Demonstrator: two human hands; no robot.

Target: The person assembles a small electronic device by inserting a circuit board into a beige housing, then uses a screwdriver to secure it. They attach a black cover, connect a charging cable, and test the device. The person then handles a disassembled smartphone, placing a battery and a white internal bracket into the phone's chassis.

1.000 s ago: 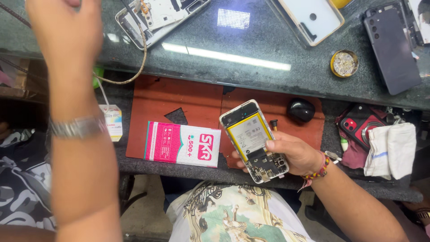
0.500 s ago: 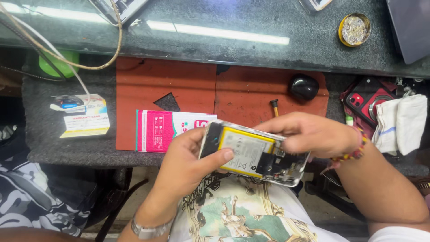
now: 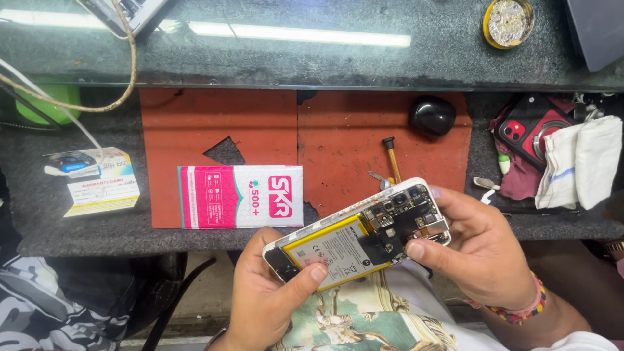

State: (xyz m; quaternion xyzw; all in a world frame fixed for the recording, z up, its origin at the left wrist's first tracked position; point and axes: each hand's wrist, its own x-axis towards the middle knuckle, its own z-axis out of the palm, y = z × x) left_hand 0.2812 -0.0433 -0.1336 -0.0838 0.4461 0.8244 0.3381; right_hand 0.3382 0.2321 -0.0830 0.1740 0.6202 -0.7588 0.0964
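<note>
an opened phone (image 3: 359, 235) with its back cover off is held in the air just in front of the desk (image 3: 39, 214), above the person's lap, lying slanted with its camera end up to the right. its yellow-edged battery (image 3: 335, 250) fills the lower left half, and the dark circuit board (image 3: 403, 218) with small camera modules sits at the upper right end. the left hand (image 3: 270, 296) cups the lower end from beneath, fingers curled under it and the thumb pressed on the battery's lower edge. the right hand (image 3: 484, 250) grips the upper end, fingers wrapped behind the top corner and the thumb resting on the board's side; a beaded bracelet (image 3: 520, 309) circles that wrist.

just beyond the phone on the desk lies a red mat (image 3: 260, 136) in two pieces, with a pink and white flat box (image 3: 240, 196) on its front edge, near the left hand. a small screwdriver (image 3: 392, 159) with a yellowish handle lies on the mat right behind the phone, and a black rounded case (image 3: 431, 115) sits farther back. to the right are a red phone case (image 3: 526, 127) and a folded white cloth (image 3: 582, 162). at the left lies a small card (image 3: 101, 192). on the raised glass shelf behind stands a round tin (image 3: 507, 21).
</note>
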